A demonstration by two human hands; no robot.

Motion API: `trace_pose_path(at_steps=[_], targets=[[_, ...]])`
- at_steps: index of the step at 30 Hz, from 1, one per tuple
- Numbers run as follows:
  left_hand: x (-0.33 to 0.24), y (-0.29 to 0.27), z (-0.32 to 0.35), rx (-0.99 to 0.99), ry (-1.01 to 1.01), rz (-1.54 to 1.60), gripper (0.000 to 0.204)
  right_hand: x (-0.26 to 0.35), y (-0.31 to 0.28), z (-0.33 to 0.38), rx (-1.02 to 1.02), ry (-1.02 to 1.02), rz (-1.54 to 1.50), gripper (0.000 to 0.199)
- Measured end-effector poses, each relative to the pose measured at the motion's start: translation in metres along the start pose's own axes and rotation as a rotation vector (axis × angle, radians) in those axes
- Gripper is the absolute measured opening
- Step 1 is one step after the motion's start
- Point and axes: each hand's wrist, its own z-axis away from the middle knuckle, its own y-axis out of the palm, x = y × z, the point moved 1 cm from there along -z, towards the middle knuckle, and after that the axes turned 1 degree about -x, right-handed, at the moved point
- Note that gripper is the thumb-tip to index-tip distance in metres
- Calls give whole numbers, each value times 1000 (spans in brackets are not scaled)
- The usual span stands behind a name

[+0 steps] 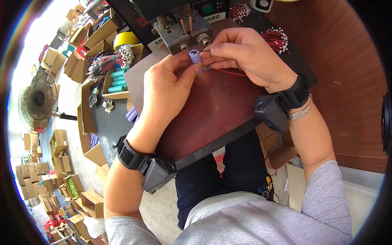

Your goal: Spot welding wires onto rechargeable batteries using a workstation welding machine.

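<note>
A small purple cylindrical battery cell [195, 57] stands between the thumb and fingers of my left hand [167, 81], its end tilted up toward me. My right hand [243, 53] pinches a thin black wire [205, 50] whose tip reaches the cell's top end; whether it touches, I cannot tell. A red wire [231, 72] trails below the right hand. Both hands are just under the two copper electrodes [187, 27] of a spot welding machine [173, 37], in front of its metal block.
A reddish-brown work mat [204, 114] lies beneath my hands. Bundles of red and black wires [275, 40] sit at the right rear. On the left are a box of teal cells [118, 80], another wire bundle [109, 63], yellow tape [125, 39] and a standing fan [38, 98].
</note>
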Motion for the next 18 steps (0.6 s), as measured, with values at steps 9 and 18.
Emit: trace_pose_path(at_steps=[9,18], targets=[[-3,-4,-2,34,43,-118,23,1,0,-1,16,-30,15,12],[-3,-2,-1,44,-24,-74,22,2,-1,1,1,7,22,11]])
